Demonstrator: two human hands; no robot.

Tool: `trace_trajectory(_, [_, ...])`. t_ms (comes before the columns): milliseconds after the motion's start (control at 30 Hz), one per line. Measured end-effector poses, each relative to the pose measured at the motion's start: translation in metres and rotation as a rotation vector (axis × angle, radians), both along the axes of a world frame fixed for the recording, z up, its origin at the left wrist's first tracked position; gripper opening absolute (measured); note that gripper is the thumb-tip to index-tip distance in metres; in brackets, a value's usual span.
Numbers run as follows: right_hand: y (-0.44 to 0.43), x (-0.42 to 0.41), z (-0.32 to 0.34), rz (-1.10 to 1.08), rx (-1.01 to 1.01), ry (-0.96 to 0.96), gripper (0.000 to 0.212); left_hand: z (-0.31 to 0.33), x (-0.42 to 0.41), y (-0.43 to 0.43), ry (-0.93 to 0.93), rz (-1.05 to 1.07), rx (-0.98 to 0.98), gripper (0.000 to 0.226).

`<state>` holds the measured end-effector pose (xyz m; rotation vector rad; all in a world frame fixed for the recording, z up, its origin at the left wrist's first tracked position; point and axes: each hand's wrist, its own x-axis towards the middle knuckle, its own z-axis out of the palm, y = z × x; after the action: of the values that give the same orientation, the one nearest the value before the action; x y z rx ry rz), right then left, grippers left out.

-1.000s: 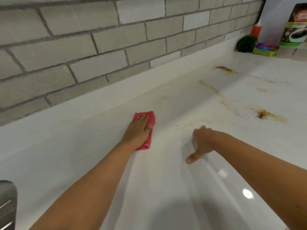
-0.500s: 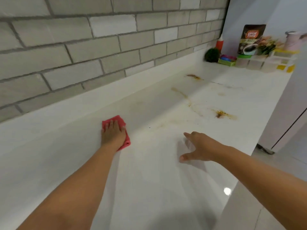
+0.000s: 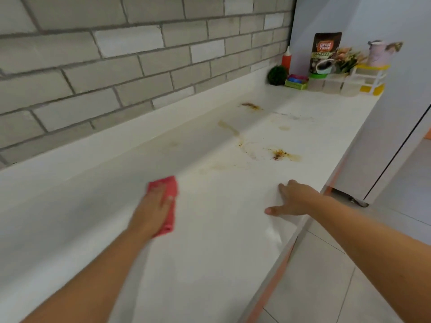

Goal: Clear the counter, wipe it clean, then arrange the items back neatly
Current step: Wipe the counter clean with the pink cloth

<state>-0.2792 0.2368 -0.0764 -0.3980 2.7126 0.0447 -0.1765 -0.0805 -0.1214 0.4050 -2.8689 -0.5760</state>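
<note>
Wiping is under way: the left hand (image 3: 152,206) lies flat, pressing the folded red cloth (image 3: 172,185) onto the glossy white counter (image 3: 210,257); right of the cloth the right hand (image 3: 297,201) rests spread, holding nothing. Beyond the cloth brown stains (image 3: 281,155) are yet to be wiped — farther still, clear plastic tubs (image 3: 332,86), contents untellable, await rearranging.

White bench (image 3: 210,264), pretty glossy, brown stains (image 3: 281,155) smeared mid-way. Red cloth (image 3: 173,186) lies flat on the near part, and the far end has a green ball (image 3: 277,75), a small green tray (image 3: 295,85) and clear tubs (image 3: 331,86).
</note>
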Motion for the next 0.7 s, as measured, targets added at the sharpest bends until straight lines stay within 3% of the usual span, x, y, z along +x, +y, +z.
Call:
trace_trajectory(100, [-0.001, -0.002, -0.009, 0.017, 0.013, 0.015, 0.098, 0.001, -0.034, -0.027, -0.037, 0.198, -0.032, 0.049])
trace_trajectory(200, [-0.003, -0.003, -0.01, 0.002, 0.004, 0.024, 0.098, 0.0, -0.071, 0.007, -0.046, 0.2, -0.027, 0.046])
trace_trajectory(400, [0.006, 0.001, -0.007, 0.011, -0.042, 0.034, 0.09, 0.002, -0.059, 0.159, -0.09, -0.224, -0.072, 0.054])
trace_trajectory(533, [0.028, -0.012, 0.003, 0.039, -0.06, 0.052, 0.088, 0.0, 0.02, 0.155, -0.067, -0.383, -0.1, 0.064])
trace_trajectory(600, [0.039, -0.017, 0.0, 0.04, -0.021, 0.041, 0.098, -0.001, 0.041, 0.122, -0.035, -0.284, -0.064, 0.084])
trace_trajectory(700, [0.044, -0.022, -0.01, 0.065, -0.016, 0.001, 0.104, -0.001, 0.027, 0.061, -0.066, 0.006, -0.022, 0.06])
